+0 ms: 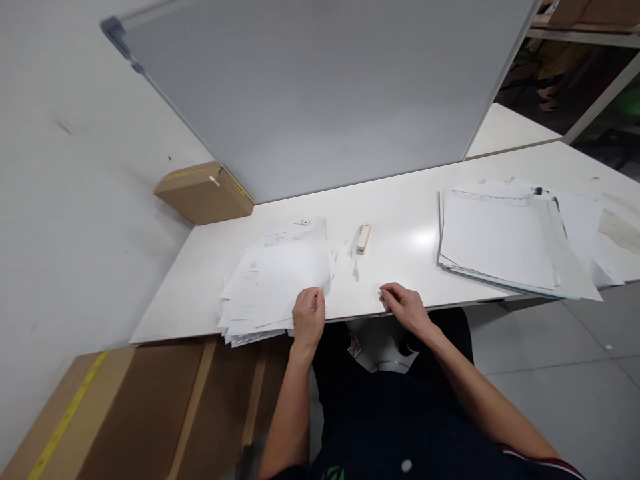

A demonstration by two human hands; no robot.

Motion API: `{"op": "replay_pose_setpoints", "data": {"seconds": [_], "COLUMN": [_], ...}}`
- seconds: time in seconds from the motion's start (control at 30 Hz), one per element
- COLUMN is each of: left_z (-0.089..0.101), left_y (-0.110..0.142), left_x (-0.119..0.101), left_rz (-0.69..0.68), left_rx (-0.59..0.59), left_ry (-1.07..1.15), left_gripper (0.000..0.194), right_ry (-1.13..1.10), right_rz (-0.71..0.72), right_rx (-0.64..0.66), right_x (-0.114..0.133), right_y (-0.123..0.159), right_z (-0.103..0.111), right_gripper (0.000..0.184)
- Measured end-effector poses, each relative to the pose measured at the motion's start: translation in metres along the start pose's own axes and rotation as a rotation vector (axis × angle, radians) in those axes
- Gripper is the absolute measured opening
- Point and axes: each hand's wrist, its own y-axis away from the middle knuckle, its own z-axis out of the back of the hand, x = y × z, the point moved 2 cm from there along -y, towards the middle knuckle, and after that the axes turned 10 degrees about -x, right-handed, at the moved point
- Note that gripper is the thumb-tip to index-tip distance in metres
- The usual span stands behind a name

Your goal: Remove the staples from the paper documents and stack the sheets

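A fanned stack of white paper sheets (290, 267) lies on the left half of the white table, its lower sheets reaching past the front edge. My left hand (309, 319) is closed at the stack's lower right corner, pinching the edge of a sheet that curls up slightly there. My right hand (407, 309) is by the table's front edge, apart from the papers. Its fingers are curled with thumb and forefinger close together; whether something small is between them is hidden. A cream-coloured stapler (364, 239) lies beyond and between my hands.
A second, thicker paper stack (500, 233) lies on the right of the table (400, 207). A whiteboard (330, 93) stands along the back edge. At the back left is a cardboard box (203, 193); larger cartons (145, 400) stand below the table's left side.
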Motion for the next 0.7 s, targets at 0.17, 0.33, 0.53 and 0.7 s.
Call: {"op": "replay_pose_setpoints", "data": {"seconds": [0.17,0.33,0.53,0.7], "left_z": [0.015,0.014,-0.004,-0.006], "left_y": [0.011,0.028,0.057,0.071], "left_x": [-0.025,-0.051,-0.066,-0.069], "left_rz": [0.137,0.058,-0.269,-0.451], "left_rx": [-0.082,-0.102,0.058,0.238], "left_ry": [0.219,0.344,0.327,0.272], "left_gripper": [0.013,0.008,0.010,0.005], "right_ry": [-0.302,-0.599,-0.540,-0.445], "right_rz": [-0.234,-0.554,-0.531,-0.448], "right_rx": [0.153,0.340,0.307,0.254], "right_x": [0.007,0.022,0.023,0.014], "right_y": [-0.003,-0.010,-0.026,-0.026], "right_z": [-0.004,-0.017,-0.033,-0.034], "right_gripper": [0.033,0.053,0.035,0.020]}}
